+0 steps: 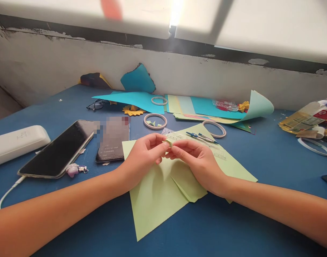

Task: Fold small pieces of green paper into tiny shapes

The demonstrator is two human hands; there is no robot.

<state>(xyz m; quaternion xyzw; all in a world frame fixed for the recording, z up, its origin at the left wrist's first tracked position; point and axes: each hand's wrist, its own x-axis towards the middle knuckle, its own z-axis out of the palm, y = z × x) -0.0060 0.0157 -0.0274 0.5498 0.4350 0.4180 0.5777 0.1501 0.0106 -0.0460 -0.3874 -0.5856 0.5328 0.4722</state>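
Observation:
Between the fingertips of both hands is a small folded piece of green paper (169, 142). My left hand (149, 151) pinches it from the left, and my right hand (197, 157) grips it from the right with thumb and fingers together. Under the hands lies a large light green sheet (152, 207), with a smaller green piece (191, 185) on it below my right hand. A clear ruler (219, 152) and a blue compass (197, 136) rest on the sheet just beyond my right hand.
Two phones (58, 150) (113, 141) and a white power bank (18, 142) lie at the left. Tape rolls (145, 122) (224, 132), coloured paper sheets (203, 105) and a yellow paper flower (133, 110) sit behind. A bottle (300, 117) lies at the right.

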